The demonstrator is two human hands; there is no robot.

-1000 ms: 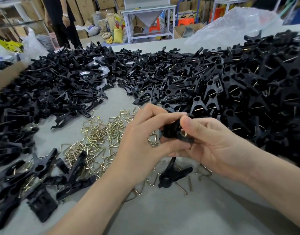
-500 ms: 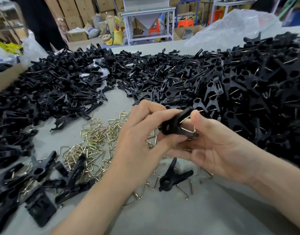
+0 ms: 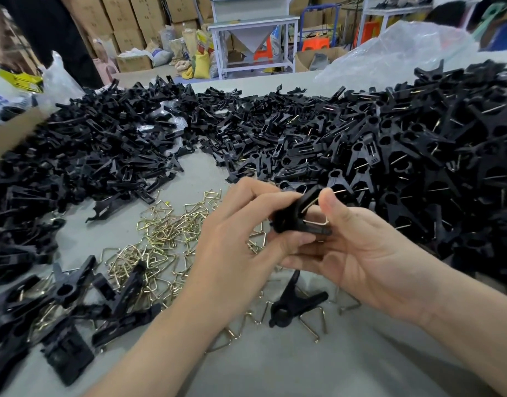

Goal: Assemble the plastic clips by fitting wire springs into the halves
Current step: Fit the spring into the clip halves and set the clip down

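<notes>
Black plastic makes up the clip (image 3: 292,222) held in the air between both hands, just above the grey table (image 3: 275,368) and near the right edge of the heap of springs. The left hand (image 3: 241,253) pinches the clip's rounded end between thumb and curled fingers. The right hand (image 3: 367,253) cups it from the other side, its thumb pressed to the top arm of the clip and its fingers curled beneath. The clip's two arms spread apart toward the right hand, and a silver wire spring (image 3: 315,214) shows in the gap between them.

A loose heap of brass-coloured springs (image 3: 160,239) lies on the table left of the hands. One more black clip (image 3: 292,303) rests on the table right below the hands, with a few stray springs round it. A broad pile of black clip halves (image 3: 103,144) covers the left and far side of the table. A taller pile of clips with wire in them (image 3: 418,153) fills the right. Some clips (image 3: 66,293) lie at the near left among springs. Behind the table are a clear plastic bag (image 3: 404,50), cardboard boxes (image 3: 126,18) and a white metal stand (image 3: 252,38).
</notes>
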